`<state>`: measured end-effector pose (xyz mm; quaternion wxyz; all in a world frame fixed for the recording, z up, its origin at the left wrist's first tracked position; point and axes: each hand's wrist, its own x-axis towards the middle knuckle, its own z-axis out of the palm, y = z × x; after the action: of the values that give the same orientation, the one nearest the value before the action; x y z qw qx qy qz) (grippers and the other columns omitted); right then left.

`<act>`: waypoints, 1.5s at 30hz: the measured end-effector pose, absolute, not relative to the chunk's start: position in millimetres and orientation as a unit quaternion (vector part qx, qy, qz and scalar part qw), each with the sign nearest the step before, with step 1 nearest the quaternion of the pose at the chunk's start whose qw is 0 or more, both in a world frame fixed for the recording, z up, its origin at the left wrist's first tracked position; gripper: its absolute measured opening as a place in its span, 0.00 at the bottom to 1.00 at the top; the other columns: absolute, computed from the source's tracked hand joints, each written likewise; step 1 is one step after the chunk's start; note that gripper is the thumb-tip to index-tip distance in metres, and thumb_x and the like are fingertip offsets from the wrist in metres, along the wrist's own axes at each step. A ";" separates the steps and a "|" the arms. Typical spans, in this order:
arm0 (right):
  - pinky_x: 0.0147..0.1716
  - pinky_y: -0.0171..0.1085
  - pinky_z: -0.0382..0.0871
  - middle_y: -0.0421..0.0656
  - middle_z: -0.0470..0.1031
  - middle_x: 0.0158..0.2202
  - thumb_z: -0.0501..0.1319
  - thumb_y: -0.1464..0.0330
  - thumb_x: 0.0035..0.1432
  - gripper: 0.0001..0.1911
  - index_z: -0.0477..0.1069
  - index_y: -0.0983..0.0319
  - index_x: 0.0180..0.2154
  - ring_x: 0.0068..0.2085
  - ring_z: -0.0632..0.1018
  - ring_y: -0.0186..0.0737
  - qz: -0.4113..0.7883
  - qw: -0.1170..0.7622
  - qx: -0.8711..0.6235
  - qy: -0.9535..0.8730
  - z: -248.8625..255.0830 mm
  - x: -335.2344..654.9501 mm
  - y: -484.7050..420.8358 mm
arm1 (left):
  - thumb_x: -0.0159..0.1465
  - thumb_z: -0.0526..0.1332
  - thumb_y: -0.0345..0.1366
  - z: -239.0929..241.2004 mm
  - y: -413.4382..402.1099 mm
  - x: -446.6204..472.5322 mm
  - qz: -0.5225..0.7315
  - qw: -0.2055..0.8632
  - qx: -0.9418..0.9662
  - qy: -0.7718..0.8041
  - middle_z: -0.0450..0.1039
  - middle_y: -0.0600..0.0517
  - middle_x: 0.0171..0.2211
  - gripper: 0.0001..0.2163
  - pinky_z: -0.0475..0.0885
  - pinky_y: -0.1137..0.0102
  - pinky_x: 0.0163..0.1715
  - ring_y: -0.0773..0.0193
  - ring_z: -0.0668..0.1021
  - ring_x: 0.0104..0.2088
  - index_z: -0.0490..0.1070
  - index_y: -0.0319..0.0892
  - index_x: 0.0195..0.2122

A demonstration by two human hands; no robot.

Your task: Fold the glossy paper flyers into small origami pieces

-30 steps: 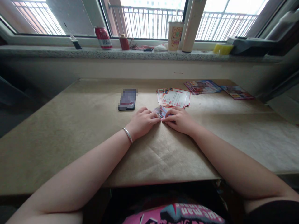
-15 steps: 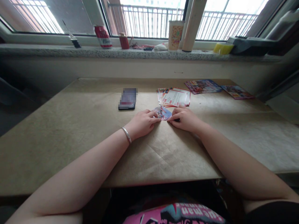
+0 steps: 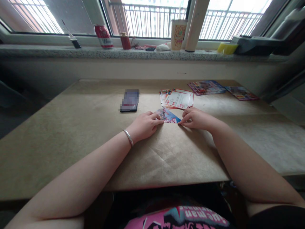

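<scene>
A small colourful printed card lies flat on the brown paper-covered table. My left hand, with a silver bracelet on its wrist, presses curled fingers on the card's left edge. At the card's right corner, my right hand pinches it with fingertips together. Just beyond the card lies a fanned stack of red-and-white cards.
A dark phone lies left of the stack. Two more leaflets lie at the table's far right. The windowsill holds a red can, a small red bottle, a paper cup and a yellow sponge.
My right hand has slid rightwards off the card, so more of the card shows between the hands. My left hand has stayed nearly in place.
</scene>
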<state>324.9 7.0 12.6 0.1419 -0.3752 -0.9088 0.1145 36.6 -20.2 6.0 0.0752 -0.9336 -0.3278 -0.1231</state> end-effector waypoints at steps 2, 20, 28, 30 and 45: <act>0.38 0.41 0.70 0.43 0.76 0.32 0.66 0.65 0.56 0.07 0.83 0.52 0.36 0.32 0.74 0.38 0.143 0.127 -0.366 -0.911 16.1 330.4 8.1 | 0.64 0.55 0.28 5.1 -19.5 36.3 -0.125 0.074 -0.934 -0.326 0.75 0.50 0.48 0.18 0.73 0.62 0.48 0.57 0.74 0.45 0.75 0.48 0.52; 0.34 0.36 0.73 0.42 0.81 0.34 0.65 0.66 0.56 0.07 0.83 0.54 0.34 0.33 0.79 0.37 0.213 0.088 -0.403 -0.886 18.4 359.5 15.9 | 0.66 0.54 0.30 5.0 -19.2 35.6 -0.128 0.069 -0.936 -0.320 0.75 0.49 0.49 0.17 0.72 0.62 0.49 0.58 0.74 0.45 0.75 0.47 0.52; 0.38 0.41 0.73 0.45 0.80 0.36 0.60 0.68 0.59 0.11 0.81 0.58 0.39 0.35 0.78 0.40 0.086 0.253 -0.480 -0.836 11.3 327.2 5.0 | 0.70 0.53 0.45 5.1 -23.4 41.6 -0.105 0.051 -0.938 -0.327 0.71 0.47 0.53 0.19 0.66 0.56 0.56 0.53 0.69 0.54 0.69 0.47 0.58; 0.47 0.44 0.72 0.45 0.80 0.41 0.59 0.70 0.60 0.12 0.81 0.57 0.41 0.44 0.78 0.43 0.072 0.262 -0.405 -0.873 8.7 313.9 -0.3 | 0.69 0.53 0.47 4.6 -24.5 43.7 -0.095 0.049 -0.939 -0.326 0.69 0.47 0.55 0.21 0.63 0.55 0.58 0.52 0.68 0.56 0.66 0.46 0.61; 0.47 0.44 0.71 0.45 0.80 0.42 0.59 0.68 0.61 0.12 0.81 0.58 0.40 0.42 0.78 0.43 0.029 0.178 -0.374 -0.910 9.6 287.9 -13.3 | 0.69 0.52 0.38 9.6 -23.7 38.5 -0.120 0.097 -0.932 -0.329 0.75 0.49 0.44 0.14 0.63 0.61 0.49 0.59 0.74 0.45 0.77 0.49 0.49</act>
<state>287.9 -13.3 9.6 0.1778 -0.3742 -0.9097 0.0289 38.5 -23.7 9.6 0.0970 -0.9316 -0.3293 -0.1198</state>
